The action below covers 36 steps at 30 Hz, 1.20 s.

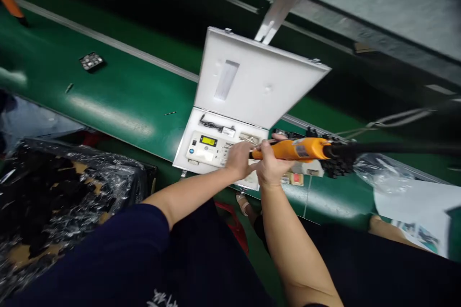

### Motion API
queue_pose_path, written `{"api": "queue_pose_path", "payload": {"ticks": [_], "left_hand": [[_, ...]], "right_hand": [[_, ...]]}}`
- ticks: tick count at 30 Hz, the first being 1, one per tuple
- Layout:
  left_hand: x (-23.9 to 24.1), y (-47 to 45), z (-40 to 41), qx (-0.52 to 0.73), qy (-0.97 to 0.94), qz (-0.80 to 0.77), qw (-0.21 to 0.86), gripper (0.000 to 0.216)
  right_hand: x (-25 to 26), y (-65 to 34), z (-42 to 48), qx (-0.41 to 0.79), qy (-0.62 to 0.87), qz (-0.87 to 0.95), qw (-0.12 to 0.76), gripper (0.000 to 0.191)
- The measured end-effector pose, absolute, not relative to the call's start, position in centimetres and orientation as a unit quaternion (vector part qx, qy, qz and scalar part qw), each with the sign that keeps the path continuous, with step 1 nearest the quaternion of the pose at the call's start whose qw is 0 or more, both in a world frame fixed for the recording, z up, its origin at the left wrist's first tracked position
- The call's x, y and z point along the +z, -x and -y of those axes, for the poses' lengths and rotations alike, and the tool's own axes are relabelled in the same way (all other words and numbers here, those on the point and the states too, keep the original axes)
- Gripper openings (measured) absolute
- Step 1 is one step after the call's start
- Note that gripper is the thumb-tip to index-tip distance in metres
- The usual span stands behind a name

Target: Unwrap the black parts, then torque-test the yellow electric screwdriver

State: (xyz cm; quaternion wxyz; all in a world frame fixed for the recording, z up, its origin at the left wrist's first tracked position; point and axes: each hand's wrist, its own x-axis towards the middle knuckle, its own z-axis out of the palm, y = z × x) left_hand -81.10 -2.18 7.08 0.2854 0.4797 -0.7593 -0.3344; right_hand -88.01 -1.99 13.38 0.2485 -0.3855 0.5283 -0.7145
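My right hand (272,165) is wrapped round the body of an orange electric screwdriver (300,149) with a black cable running off to the right. The tool lies level, its tip pointing left over an open white case (219,153). My left hand (239,158) is closed around the screwdriver's tip end, right above the case. Inside the case sits a white tester with a small yellow-green display (208,141) and buttons. The raised lid (259,76) is lined with white foam.
The case rests on a green conveyor bench (118,100). A small black part (91,61) and a loose screw (68,88) lie to the far left. A black plastic-wrapped bin (54,192) is at my left. White paper and a clear bag (406,187) lie at right.
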Motion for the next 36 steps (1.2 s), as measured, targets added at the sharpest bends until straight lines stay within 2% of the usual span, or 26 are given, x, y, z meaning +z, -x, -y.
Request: {"api": "queue_pose_path", "payload": {"ticks": [1,2,6,10,16,19,22,25,28,30,33,36], "left_hand": [[7.1,79.8,2.2,-0.329,-0.458,0.762,0.319,0.051],[7.2,78.3,2.3,-0.318,-0.443,0.762,0.350,0.058],[7.4,70.8,2.1,-0.224,-0.420,0.775,0.416,0.031],[8.0,65.4,1.4,-0.194,-0.452,0.784,0.380,0.024],[10.4,71.1,5.7,-0.424,-0.337,0.817,0.198,0.051],[11.7,75.5,8.4,-0.527,-0.234,0.805,0.139,0.039],[11.9,77.5,8.9,-0.569,-0.230,0.783,0.104,0.022],[11.0,78.5,6.6,-0.534,-0.346,0.751,0.174,0.015],[9.6,80.2,3.4,-0.409,-0.508,0.694,0.304,0.012],[8.7,81.4,2.0,-0.348,-0.572,0.652,0.355,0.006],[7.9,81.9,1.7,-0.341,-0.556,0.646,0.397,0.009],[7.7,79.4,2.2,-0.336,-0.469,0.695,0.428,0.038]], "right_hand": [[13.6,88.4,1.8,-0.704,0.403,-0.513,0.281,0.041],[14.0,88.8,1.7,-0.694,0.420,-0.493,0.315,0.046],[15.1,90.1,1.1,-0.678,0.443,-0.412,0.417,0.072],[14.9,90.7,0.9,-0.679,0.446,-0.383,0.440,0.077],[14.0,91.6,1.0,-0.618,0.497,-0.418,0.443,0.069],[14.1,91.8,0.9,-0.619,0.497,-0.433,0.427,0.061],[14.2,91.8,1.0,-0.621,0.493,-0.439,0.423,0.057],[14.0,90.9,1.3,-0.635,0.483,-0.465,0.384,0.055],[13.7,89.2,1.6,-0.679,0.438,-0.524,0.268,0.051],[13.4,88.1,1.8,-0.697,0.407,-0.552,0.211,0.049],[13.4,87.9,1.7,-0.687,0.419,-0.536,0.254,0.055],[13.8,89.0,1.3,-0.678,0.448,-0.464,0.352,0.063]]}}
